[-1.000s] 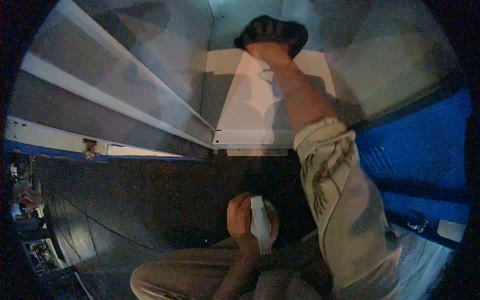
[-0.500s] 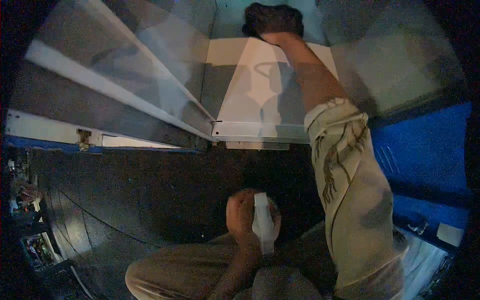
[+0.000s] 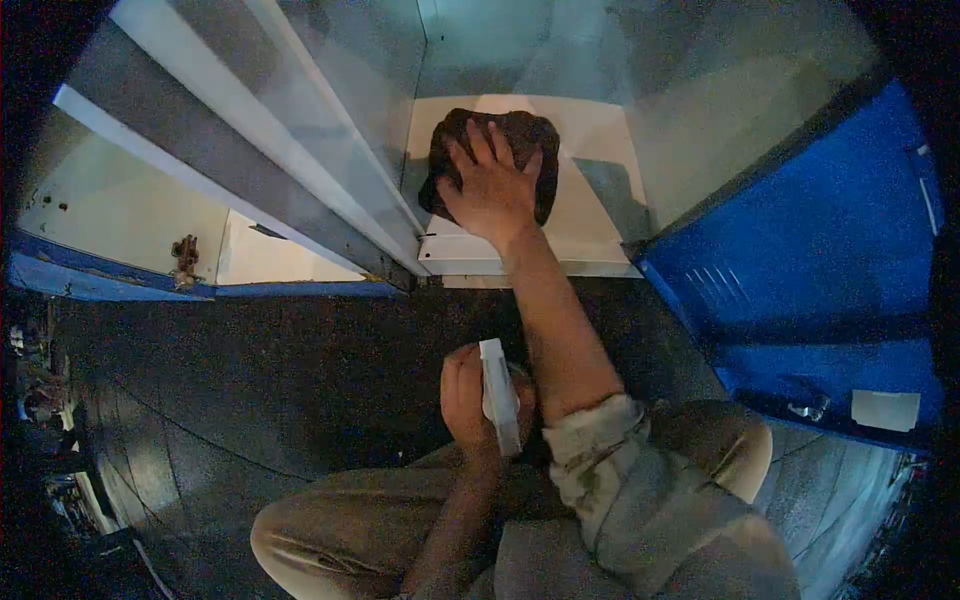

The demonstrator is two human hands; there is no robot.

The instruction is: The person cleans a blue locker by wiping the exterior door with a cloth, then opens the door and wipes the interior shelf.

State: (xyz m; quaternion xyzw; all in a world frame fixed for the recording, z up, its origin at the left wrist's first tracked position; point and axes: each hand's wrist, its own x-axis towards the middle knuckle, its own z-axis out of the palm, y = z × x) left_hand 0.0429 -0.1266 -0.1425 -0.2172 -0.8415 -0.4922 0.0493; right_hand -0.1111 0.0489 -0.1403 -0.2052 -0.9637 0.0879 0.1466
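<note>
My right hand [image 3: 490, 190] lies with its fingers spread on a dark, crumpled cloth [image 3: 545, 150]. The cloth is flat against the white bottom panel [image 3: 590, 222] inside an open locker. Down near my lap, my left hand [image 3: 465, 400] is closed around a spray bottle, whose white trigger head [image 3: 499, 398] shows from above. The bottle's body is mostly hidden beneath that head and my fingers.
A blue locker door [image 3: 800, 250] stands open on the right, with a latch [image 3: 810, 408] and a pale label [image 3: 885, 410] on it. White and grey upright frames [image 3: 250, 130] run along the left. My crossed legs [image 3: 340, 520] rest on the dark floor [image 3: 250, 370].
My right hand and the cloth have come from the back of the locker toward me and slightly left. My left hand with the spray bottle has shifted slightly up and left in view.
</note>
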